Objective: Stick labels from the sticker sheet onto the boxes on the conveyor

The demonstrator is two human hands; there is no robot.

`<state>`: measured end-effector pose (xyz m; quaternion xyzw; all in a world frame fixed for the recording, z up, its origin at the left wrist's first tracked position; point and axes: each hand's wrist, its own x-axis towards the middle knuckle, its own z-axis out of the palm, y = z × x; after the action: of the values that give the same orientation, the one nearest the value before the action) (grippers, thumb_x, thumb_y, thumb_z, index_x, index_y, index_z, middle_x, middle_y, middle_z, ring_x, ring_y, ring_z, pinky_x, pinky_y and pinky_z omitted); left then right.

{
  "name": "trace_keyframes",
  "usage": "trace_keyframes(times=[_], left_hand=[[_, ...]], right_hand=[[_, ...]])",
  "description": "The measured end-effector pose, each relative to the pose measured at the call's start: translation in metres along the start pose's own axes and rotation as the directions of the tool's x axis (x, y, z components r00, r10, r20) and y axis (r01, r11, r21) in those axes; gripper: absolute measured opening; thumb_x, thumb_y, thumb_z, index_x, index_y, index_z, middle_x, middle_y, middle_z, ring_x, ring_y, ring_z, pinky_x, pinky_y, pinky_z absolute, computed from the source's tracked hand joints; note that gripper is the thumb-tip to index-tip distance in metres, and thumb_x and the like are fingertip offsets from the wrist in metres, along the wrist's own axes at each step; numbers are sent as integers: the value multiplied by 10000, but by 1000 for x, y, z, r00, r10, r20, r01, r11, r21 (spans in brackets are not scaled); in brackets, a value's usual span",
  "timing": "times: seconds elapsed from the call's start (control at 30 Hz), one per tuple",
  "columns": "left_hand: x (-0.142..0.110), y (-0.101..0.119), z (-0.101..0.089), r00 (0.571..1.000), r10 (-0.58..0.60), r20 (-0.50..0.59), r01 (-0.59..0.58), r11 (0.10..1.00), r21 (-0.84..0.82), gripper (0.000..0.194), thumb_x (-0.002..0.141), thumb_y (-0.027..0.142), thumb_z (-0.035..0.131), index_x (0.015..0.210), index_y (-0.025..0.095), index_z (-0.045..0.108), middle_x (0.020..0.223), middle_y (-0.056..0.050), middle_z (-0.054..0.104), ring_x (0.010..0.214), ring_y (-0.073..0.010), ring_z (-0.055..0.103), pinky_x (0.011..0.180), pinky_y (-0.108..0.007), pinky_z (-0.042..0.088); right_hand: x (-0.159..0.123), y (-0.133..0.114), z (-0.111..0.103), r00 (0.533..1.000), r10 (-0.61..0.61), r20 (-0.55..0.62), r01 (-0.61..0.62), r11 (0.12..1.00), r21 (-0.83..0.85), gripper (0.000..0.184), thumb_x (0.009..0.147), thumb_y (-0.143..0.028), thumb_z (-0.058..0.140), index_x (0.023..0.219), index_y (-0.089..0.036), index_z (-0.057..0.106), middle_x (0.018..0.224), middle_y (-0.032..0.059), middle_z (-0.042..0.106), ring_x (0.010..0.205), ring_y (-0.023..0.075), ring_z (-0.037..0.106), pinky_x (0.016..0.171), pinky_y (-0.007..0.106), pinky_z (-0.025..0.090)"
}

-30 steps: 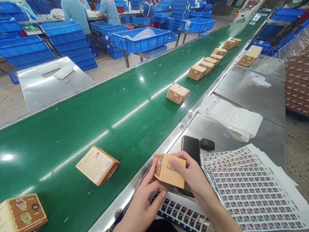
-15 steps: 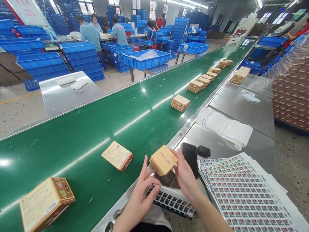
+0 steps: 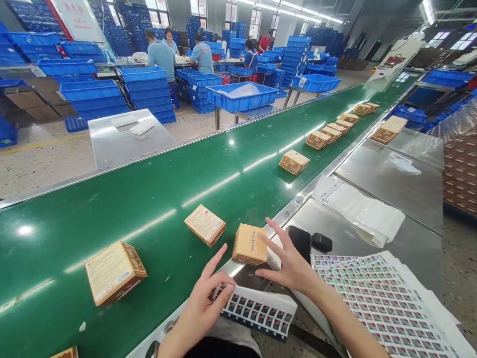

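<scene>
A small tan and brown carton [image 3: 250, 243] rests at the near edge of the green conveyor belt [image 3: 156, 199], lettering on its top. Beside its right side is my right hand [image 3: 288, 261], thumb and fingers spread; whether a fingertip touches the carton I cannot tell. My left hand [image 3: 206, 293] pinches a sheet of small dark stickers [image 3: 261, 311] by its left end, below the carton. Close behind on the belt lies another carton [image 3: 205, 224], label side up. A larger-looking carton [image 3: 115, 272] stands farther left.
Several cartons [image 3: 294, 162] sit along the belt toward the far end. On the metal side table [image 3: 376, 174] to my right are a phone [image 3: 299, 243], a black case [image 3: 321, 242], white paper [image 3: 365, 209] and sticker sheets [image 3: 387, 298]. Co-workers and blue crates [image 3: 242, 97] are beyond the belt.
My right hand has let go of the carton, which now sits at the belt edge, turned. Left-side cartons appear farther up and right; another peeks in at the lower left. The view has also shifted.
</scene>
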<state>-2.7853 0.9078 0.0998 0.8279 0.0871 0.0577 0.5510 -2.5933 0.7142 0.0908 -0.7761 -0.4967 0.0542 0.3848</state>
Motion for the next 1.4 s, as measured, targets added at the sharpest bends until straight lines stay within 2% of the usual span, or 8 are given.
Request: trace_keyframes(times=[0.13,0.23,0.4,0.67,0.77,1.17,1.27,1.4], left_hand=[[-19,8,-14,999,-43,6,43,999,-21,275,1001,364,474,908,219,688,1453,-76,535,1295,-243,531,1087,-335,411],[-35,22,-23,990,-137,38,138,990,-28,259,983,386,510,913,227,702,1022,-33,747,926,-180,679,864,-233,502],[-67,45,-36,946,-320,51,321,947,-18,221,906,423,603,929,244,731,861,3,742,795,-164,642,756,-205,479],[-82,47,-40,868,-496,15,496,866,-62,263,863,436,605,879,189,695,729,4,585,751,-161,527,702,-222,411],[-84,43,-43,864,-504,-16,502,863,-47,251,863,424,603,876,193,701,744,5,585,782,-171,519,744,-241,392],[-76,23,-61,866,-489,-107,461,863,-208,291,881,435,602,860,160,695,683,13,609,671,-134,512,619,-227,348],[-102,24,-60,866,-485,-120,471,873,-129,198,879,347,622,817,181,710,733,6,664,709,-135,556,649,-213,383],[-164,25,-57,879,-435,-194,429,900,-75,197,901,358,620,864,207,741,837,-27,720,777,-150,624,713,-216,432]], right_hand=[[4,13,15,997,-70,28,66,991,117,522,927,-323,663,1417,-370,489,1564,83,274,1387,314,387,1086,487,410],[2,6,25,1000,-29,-12,30,986,164,547,906,-336,684,1412,-365,479,1358,77,496,1228,282,550,1020,436,480],[22,-49,31,981,193,-24,-186,969,161,940,792,-463,779,1524,-271,222,1254,97,607,1082,300,630,937,435,524],[124,-145,77,930,291,226,-191,905,-380,584,874,-455,717,1273,-91,494,1086,198,661,980,356,672,791,415,547],[140,-140,89,915,274,295,-144,907,-396,609,938,-459,650,1345,-53,447,1108,235,651,1065,367,645,831,404,530],[147,-60,100,819,46,571,-206,954,219,757,896,-419,657,1531,-255,278,1438,106,502,879,218,647,865,411,540],[168,-60,95,769,-5,639,-134,977,169,756,881,-432,664,1522,-268,298,1464,112,474,989,260,652,905,451,537],[178,-90,88,831,-110,545,175,982,-69,811,791,-515,757,1472,-248,407,1574,157,294,1401,423,326,1094,611,350]])
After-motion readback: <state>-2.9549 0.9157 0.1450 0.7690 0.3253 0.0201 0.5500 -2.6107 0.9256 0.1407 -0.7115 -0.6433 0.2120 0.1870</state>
